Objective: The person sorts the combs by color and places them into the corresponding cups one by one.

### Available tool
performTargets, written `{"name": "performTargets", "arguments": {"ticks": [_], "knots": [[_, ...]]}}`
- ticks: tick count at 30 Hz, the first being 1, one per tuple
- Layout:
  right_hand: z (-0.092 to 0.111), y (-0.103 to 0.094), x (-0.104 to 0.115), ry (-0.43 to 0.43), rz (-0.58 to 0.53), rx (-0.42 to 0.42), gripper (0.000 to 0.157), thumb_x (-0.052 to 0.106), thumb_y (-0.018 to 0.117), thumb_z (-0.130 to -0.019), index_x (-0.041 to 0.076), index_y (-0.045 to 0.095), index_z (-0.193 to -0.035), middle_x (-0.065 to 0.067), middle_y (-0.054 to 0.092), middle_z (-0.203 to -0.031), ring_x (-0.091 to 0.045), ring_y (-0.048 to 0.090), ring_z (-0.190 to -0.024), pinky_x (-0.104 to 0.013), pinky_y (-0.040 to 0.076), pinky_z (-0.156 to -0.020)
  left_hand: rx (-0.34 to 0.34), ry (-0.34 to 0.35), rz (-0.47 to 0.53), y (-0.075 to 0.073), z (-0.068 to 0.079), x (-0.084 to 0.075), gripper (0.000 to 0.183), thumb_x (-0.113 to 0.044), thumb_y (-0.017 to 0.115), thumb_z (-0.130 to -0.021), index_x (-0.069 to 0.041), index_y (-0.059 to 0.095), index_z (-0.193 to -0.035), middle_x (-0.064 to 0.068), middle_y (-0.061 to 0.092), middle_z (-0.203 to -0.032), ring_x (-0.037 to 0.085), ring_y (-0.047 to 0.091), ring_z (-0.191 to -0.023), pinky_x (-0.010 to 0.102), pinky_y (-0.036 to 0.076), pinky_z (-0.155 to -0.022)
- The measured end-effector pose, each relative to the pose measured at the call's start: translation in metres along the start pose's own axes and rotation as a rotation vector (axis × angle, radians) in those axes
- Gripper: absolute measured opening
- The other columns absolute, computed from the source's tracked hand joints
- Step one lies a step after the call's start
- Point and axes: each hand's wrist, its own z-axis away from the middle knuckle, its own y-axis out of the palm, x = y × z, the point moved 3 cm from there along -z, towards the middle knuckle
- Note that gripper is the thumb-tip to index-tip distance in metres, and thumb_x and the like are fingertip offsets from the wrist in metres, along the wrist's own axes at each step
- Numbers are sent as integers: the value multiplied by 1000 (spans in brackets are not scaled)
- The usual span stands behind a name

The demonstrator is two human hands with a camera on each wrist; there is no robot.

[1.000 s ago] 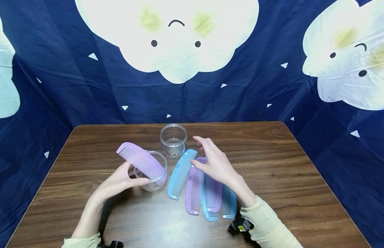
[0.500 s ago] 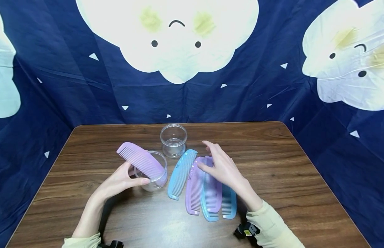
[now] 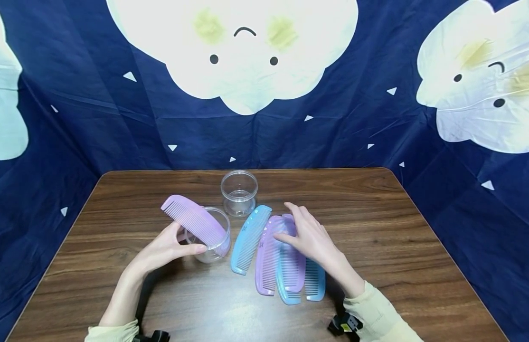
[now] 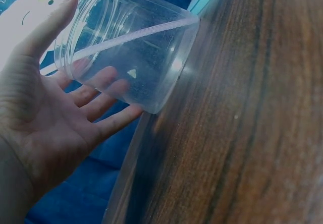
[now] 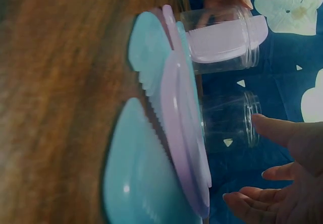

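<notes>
- Backdrop: we have dark blue cloth (image 3: 290, 137) printed with white clouds and small white triangles, behind a brown wood-grain table (image 3: 397, 237).
- Far left: pale sleeve (image 3: 112, 332), black device at its cuff, cut by the lower edge.
- Left hand (image 3: 164, 249): clamped on the near jar (image 3: 209, 257), clear plastic; in the left wrist view we see the thumb up by the rim, fingers spread along the wall.
- In that jar: a lilac comb (image 3: 192, 221), leaning, one end inside, the other out past the rim to the left.
- Next: the far jar (image 3: 239, 190), also clear, upright toward the back of the table.
- Center: a blue comb (image 3: 250, 237) lying slanted, top end near the far jar.
- Right of it: a second lilac comb (image 3: 268, 261), lying flat; then a third lilac comb (image 3: 296, 270) partly over another blue comb (image 3: 288, 297).
- Right end of the row: one more blue comb (image 3: 315, 280), upper part hidden from us.
- Right hand (image 3: 309, 235): above the combs, thumb and fingers apart.
- Far right: second pale sleeve (image 3: 384, 313) with its black device (image 3: 345, 325).
</notes>
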Motion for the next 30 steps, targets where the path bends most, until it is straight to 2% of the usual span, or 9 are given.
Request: {"name": "performTargets", "arguments": {"ticks": [6,16,21,30], "knots": [[7,3,-4,23,41,3,86,47,83,-84,15,43,-153,-17,61,-134,-35,64,-114,-56,56,-84,3,4,-5,-1,0,0,82,-21,80,-91,-16,33,-158,12,57,-144,7,60,-125,17,49,-102],[15,13,-6,76,148,96,88,45,85,-82,4,47,-150,-21,61,-131,-36,62,-112,-53,57,-79,-3,16,-12,-2,1,1,84,-20,80,-91,-17,32,-160,12,55,-147,2,59,-124,16,49,-101],[17,15,-6,80,195,98,85,45,87,-79,0,52,-142,-23,60,-128,-36,61,-111,-53,58,-78,-3,20,-12,-1,1,1,85,-19,80,-91,-17,31,-160,11,54,-149,3,59,-125,17,49,-102],[18,18,-6,93,207,97,90,45,89,-77,-5,52,-142,-26,59,-131,-38,60,-112,-53,59,-81,2,0,-5,0,0,0,87,-21,81,-90,-19,30,-161,7,52,-151,4,58,-127,21,50,-104]]}}
